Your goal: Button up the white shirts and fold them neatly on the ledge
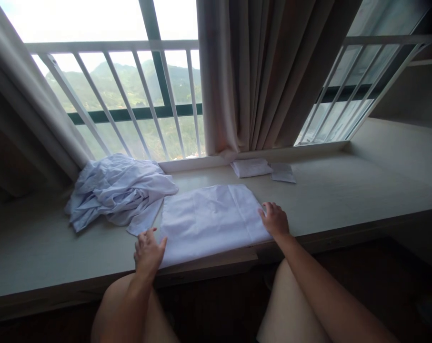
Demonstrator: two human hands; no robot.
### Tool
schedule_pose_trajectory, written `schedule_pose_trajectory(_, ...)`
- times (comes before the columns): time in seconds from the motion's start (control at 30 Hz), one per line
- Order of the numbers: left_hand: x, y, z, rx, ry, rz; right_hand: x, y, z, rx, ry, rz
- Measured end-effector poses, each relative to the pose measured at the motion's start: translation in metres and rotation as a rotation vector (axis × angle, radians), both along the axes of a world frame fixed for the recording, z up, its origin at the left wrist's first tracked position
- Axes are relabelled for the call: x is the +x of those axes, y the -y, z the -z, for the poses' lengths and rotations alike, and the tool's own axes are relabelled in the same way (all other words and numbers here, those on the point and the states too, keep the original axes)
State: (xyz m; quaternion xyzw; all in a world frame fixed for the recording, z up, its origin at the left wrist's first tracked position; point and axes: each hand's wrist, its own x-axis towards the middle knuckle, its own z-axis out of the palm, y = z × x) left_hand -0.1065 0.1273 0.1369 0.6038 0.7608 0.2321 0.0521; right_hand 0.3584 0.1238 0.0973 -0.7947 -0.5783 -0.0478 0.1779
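A white cloth (216, 214), folded into a flat rectangle, lies on the wooden ledge in front of me, its near side along the front edge. At its left end is my left hand (148, 250), fingers apart and holding nothing. My right hand (276, 220) rests by the opposite end with fingers spread; its fingertips are at the cloth's edge, and I cannot tell whether they press on it. A crumpled heap of white cloth (119, 190) sits to the left, close to the folded piece.
Toward the back of the ledge (330, 190) lie a small folded white cloth (251, 167) and a flat pale packet-like piece (283, 173). Beige curtains (273, 71) hang down behind, beside a barred window (130, 95). A shelf wall (401, 157) closes off the right side.
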Motion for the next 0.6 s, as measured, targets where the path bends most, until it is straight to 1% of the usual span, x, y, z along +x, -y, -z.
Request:
schedule_pose_trajectory(0.03, 0.017, 0.006, -0.004, 0.091, -0.097, 0.06, -0.017, 0.002, 0.001, 0.037, 0.056, -0.111)
schedule_pose_trajectory(0.07, 0.035, 0.01, -0.005, 0.136, -0.168, 0.166, -0.037, 0.003, 0.005, 0.032, 0.091, -0.229)
schedule_pose_trajectory(0.1, 0.053, 0.013, -0.003, 0.142, -0.222, 0.301, -0.056, 0.004, 0.01, 0.007, 0.119, -0.317)
schedule_pose_trajectory(0.13, 0.068, 0.013, 0.002, 0.13, -0.268, 0.406, -0.074, 0.005, 0.016, -0.028, 0.139, -0.374)
schedule_pose_trajectory(0.17, 0.08, 0.011, 0.011, 0.097, -0.303, 0.472, -0.088, 0.005, 0.022, -0.08, 0.144, -0.405)
schedule_pose_trajectory(0.2, 0.087, 0.007, 0.021, 0.043, -0.33, 0.511, -0.099, 0.004, 0.028, -0.141, 0.134, -0.407)
schedule_pose_trajectory(0.23, 0.089, 0.002, 0.032, -0.02, -0.35, 0.52, -0.104, 0.003, 0.034, -0.201, 0.118, -0.389)
schedule_pose_trajectory(0.27, 0.086, -0.003, 0.042, -0.082, -0.362, 0.511, -0.105, 0.001, 0.039, -0.254, 0.099, -0.358)
schedule_pose_trajectory(0.33, 0.071, -0.015, 0.059, -0.158, -0.376, 0.479, -0.092, -0.003, 0.044, -0.323, 0.067, -0.285)
schedule_pose_trajectory(0.4, 0.052, -0.024, 0.067, -0.183, -0.387, 0.439, -0.071, -0.007, 0.046, -0.348, 0.054, -0.226)
schedule_pose_trajectory(0.5, 0.03, -0.031, 0.064, -0.228, -0.385, 0.362, -0.041, -0.011, 0.047, -0.35, 0.049, -0.15)
schedule_pose_trajectory(0.6, 0.023, -0.034, 0.056, -0.276, -0.368, 0.323, -0.028, -0.012, 0.051, -0.338, 0.05, -0.113)
